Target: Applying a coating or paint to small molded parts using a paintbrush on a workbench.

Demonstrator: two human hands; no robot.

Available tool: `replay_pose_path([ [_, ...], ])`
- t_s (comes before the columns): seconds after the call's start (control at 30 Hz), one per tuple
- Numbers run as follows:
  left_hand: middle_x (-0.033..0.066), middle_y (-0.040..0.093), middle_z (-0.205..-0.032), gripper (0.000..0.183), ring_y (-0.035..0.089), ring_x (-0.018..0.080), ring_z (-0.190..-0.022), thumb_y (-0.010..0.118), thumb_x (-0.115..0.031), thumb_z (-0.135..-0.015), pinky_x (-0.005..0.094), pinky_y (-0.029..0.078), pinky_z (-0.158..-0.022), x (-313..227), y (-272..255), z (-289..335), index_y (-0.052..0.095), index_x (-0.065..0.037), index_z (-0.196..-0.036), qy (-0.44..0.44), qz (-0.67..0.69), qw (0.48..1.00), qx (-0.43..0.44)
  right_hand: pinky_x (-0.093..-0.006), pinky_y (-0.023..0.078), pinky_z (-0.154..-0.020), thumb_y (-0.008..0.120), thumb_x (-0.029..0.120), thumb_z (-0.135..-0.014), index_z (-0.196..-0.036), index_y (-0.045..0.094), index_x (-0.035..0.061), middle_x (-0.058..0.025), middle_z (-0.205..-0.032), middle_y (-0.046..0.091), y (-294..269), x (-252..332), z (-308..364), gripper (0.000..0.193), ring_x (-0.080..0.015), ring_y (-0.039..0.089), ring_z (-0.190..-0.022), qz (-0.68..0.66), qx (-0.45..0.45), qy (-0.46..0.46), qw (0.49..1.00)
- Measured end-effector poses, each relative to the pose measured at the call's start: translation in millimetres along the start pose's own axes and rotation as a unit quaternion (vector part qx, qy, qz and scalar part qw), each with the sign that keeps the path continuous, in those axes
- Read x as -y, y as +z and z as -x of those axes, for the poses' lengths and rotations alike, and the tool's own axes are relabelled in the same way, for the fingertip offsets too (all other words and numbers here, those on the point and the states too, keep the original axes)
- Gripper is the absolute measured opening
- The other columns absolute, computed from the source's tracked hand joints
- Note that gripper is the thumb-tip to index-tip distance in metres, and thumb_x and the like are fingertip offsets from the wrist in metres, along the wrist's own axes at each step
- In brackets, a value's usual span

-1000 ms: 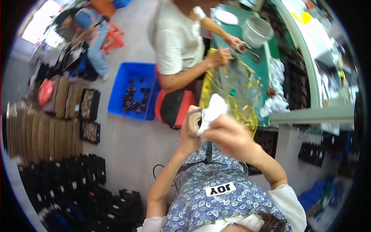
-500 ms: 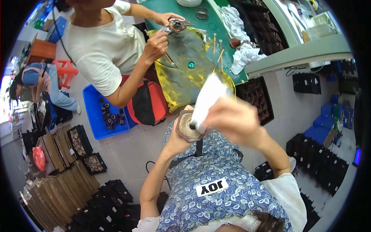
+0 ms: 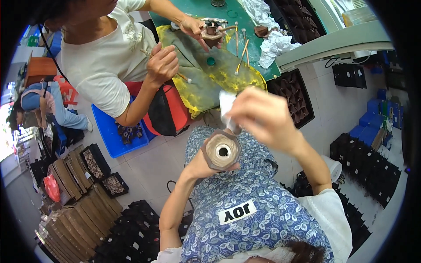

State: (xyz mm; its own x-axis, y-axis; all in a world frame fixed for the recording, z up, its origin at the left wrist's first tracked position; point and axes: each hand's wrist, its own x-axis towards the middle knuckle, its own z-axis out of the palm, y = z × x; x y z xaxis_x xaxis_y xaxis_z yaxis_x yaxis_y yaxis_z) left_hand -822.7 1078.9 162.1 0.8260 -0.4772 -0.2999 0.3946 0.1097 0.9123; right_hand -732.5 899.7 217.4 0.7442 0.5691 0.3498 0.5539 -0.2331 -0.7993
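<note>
My left hand (image 3: 198,167) is closed round a small brown clay pot (image 3: 211,161) with a faceted outer edge, a pale ridged top and a round hole in its middle. A short stub juts from the pot's far side. Just above that stub my right hand (image 3: 261,115), blurred by motion, pinches a crumpled white tissue (image 3: 226,101). Whether the tissue touches the stub I cannot tell. Across from me a person holds a similar brown pot (image 3: 212,33) in one hand and a thin brush-like stick in the other.
A green table (image 3: 186,6) bears a stained yellow cloth (image 3: 197,94), several brushes (image 3: 242,57), a small green cap (image 3: 211,61) and crumpled white paper (image 3: 276,48). A blue bin (image 3: 107,138) and a red-and-black stool seat (image 3: 175,111) stand at left. A dark crate (image 3: 312,116) lies at right.
My right hand has lifted the tissue off the pot's hole toward its far side, baring the hole. The pot sits slightly nearer me. The other person's hands have moved apart.
</note>
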Motion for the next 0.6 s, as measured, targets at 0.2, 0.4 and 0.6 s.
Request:
replay_pose_path([
  [0.2,0.0026,0.059,-0.091,0.052,0.056,0.0125,-0.084,0.082,-0.011,-0.063,0.0286,0.046,-0.076,18,1,10,0.052,-0.006,-0.104,0.072,-0.039,0.994,-0.075,-0.0306,0.047,-0.062,0.066,-0.004,-0.068,-0.082,0.062,0.0003,-0.0084,-0.08,0.056,12,-18,18,0.015,-0.0225,0.058,-0.071,0.026,0.035,0.081,0.996],
  [0.4,0.0015,0.057,-0.083,0.047,0.055,0.0114,-0.079,0.081,-0.011,-0.062,0.0263,0.045,-0.075,16,2,17,0.055,-0.004,-0.1,0.035,-0.06,0.996,-0.065,-0.0284,0.047,-0.062,0.067,-0.005,-0.07,-0.081,0.063,0.0,-0.0109,-0.077,0.058,33,-2,36,0.013,-0.0209,0.06,-0.07,-0.1,-0.017,0.097,0.99],
  [0.6,0.0013,0.053,-0.084,0.044,0.051,0.0092,-0.076,0.079,-0.006,-0.065,0.0243,0.043,-0.069,21,-6,1,0.051,-0.005,-0.099,0.072,-0.114,0.985,-0.11,-0.029,0.047,-0.062,0.068,-0.005,-0.069,-0.079,0.064,0.0005,-0.0102,-0.078,0.06,42,11,48,0.012,-0.0208,0.059,-0.069,-0.059,-0.049,0.123,0.989],
])
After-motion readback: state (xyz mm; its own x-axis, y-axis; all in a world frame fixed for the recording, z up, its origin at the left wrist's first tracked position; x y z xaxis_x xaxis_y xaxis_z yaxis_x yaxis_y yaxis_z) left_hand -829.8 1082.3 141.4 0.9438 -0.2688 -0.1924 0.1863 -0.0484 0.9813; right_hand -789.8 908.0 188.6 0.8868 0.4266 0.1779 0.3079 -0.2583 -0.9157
